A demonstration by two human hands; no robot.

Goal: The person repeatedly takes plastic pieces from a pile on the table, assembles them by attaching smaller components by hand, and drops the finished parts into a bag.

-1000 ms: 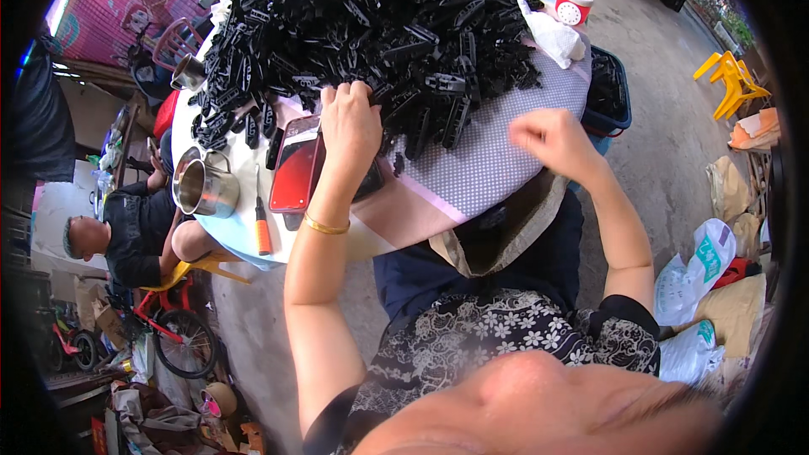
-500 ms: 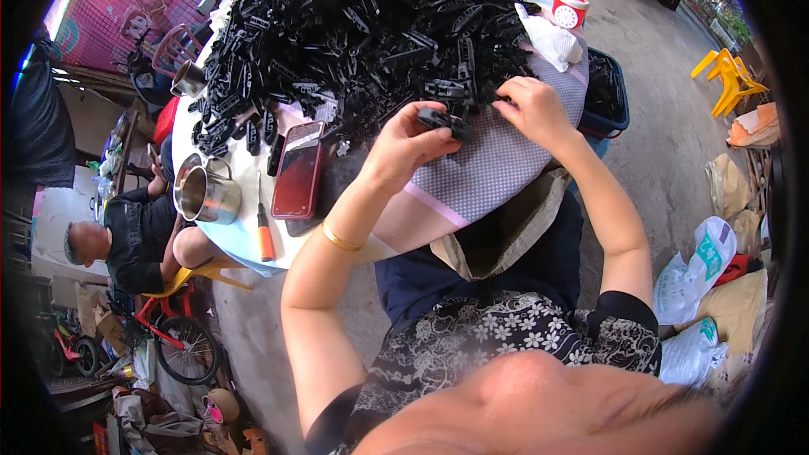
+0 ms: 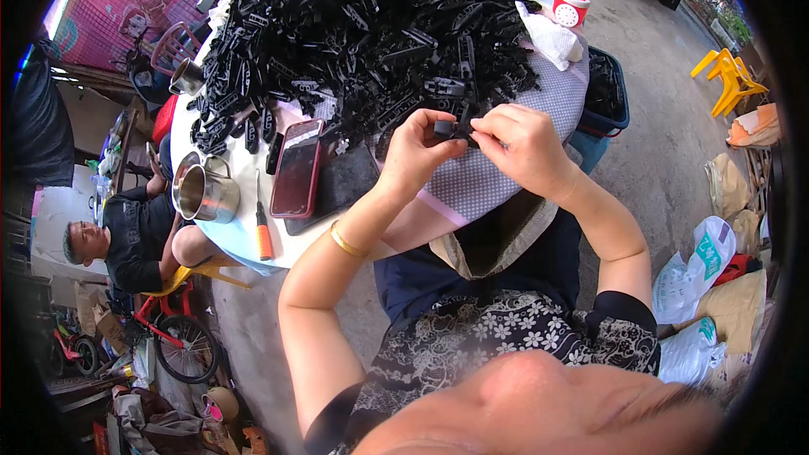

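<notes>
Between thumb and fingers, my left hand pinches a small black plastic part just above the near side of the table. My right hand meets it from the right, its thumb and forefinger closed on the part's right end. The fingers hide much of the part, so its exact kind is unclear. A big heap of similar black plastic parts covers the far side of the table, just beyond both hands.
Left of my hands lie a red-cased phone, an orange-handled screwdriver and a steel mug. A red-and-white cup and crumpled white cloth sit at right. A dark bin stands beside the table. Another person sits at left.
My right hand has moved left and closed on the part in my left hand. The part has turned in my left fingers. The seated person's head has turned.
</notes>
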